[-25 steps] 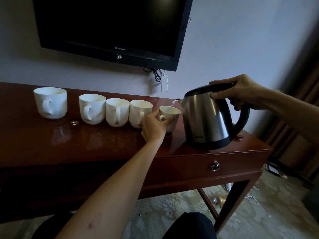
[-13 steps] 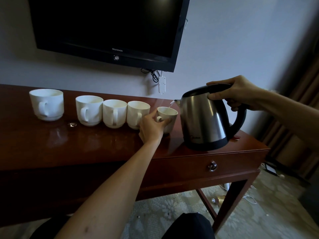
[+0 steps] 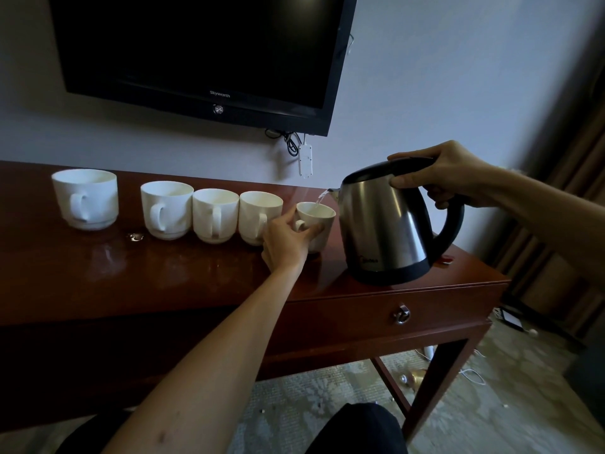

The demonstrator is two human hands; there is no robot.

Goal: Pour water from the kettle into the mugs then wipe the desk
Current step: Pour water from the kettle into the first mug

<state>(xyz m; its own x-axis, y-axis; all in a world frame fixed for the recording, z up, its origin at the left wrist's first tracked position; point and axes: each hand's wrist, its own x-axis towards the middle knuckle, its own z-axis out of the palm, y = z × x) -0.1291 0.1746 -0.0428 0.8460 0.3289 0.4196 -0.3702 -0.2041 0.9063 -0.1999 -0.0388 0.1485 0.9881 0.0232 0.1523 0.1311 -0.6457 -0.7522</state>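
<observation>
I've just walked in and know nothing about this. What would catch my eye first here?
Probably the steel kettle, tipped by the right hand at the desk's right end, sending a thin stream of water into a small white mug that the left hand holds. Next, four larger white mugs lined up to its left on the glossy wooden desk, under a dark wall-mounted television.

A kettle [image 3: 383, 224] of brushed steel with a soft sheen, its lid, handle and base in matt black plastic. Five mugs [image 3: 214, 214] of smooth, glazed white ceramic. A desk [image 3: 196, 273] of dark red wood, polished glossy enough to mirror them.
</observation>
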